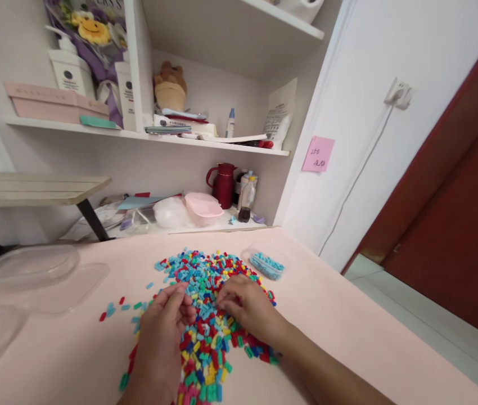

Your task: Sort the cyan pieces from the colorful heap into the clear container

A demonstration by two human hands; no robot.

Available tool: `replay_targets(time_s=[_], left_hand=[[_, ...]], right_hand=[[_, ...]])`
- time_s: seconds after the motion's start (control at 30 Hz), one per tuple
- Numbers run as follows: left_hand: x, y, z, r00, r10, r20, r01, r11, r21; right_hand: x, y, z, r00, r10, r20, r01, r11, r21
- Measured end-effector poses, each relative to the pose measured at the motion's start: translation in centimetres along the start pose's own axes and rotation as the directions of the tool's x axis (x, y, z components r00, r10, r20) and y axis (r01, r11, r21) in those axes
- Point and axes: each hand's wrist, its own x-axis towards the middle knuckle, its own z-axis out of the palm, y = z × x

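A wide heap of small plastic building bricks (205, 337) in light blue, red, yellow, green and dark blue spreads over the pink tabletop (319, 337). Over the heap's left side is my left hand (167, 315), its fingers curled and the thumb pressed to the index finger. What that pinch holds, if anything, is too small to make out. My right hand (245, 304) reaches into the heap from the right with fingertips drawn together at the bricks; its grip is hidden too. Behind it, a clear plastic container (267, 264) holds light blue bricks.
Clear plastic containers and lids (32, 264) lie at the table's left. Along the back shelf stand a pink box (203, 208), a red jug (223, 185) and a bottle of dark liquid (246, 202). A small wooden stand (36, 188) rises at left; a wall is at right.
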Motion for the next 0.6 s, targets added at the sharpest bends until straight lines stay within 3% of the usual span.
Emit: replay_targets(time_s=[0.13, 0.47, 0.6], left_hand=[[-0.1, 0.1, 0.2, 1.0, -0.018, 0.001, 0.018, 1.0, -0.005], [-0.2, -0.3, -0.1, 0.999, -0.039, 0.017, 0.039, 0.999, -0.011], [-0.2, -0.4, 0.0, 0.999, -0.029, 0.031, 0.029, 1.0, 0.0]], right_hand=[[-0.1, 0.1, -0.3, 0.999, 0.026, -0.023, -0.026, 1.0, 0.001], [-0.4, 0.0, 0.6, 0.979, -0.124, 0.161, 0.14, 0.985, -0.096], [-0.2, 0.5, 0.8, 0.988, -0.078, 0.136, 0.096, 0.987, -0.132]])
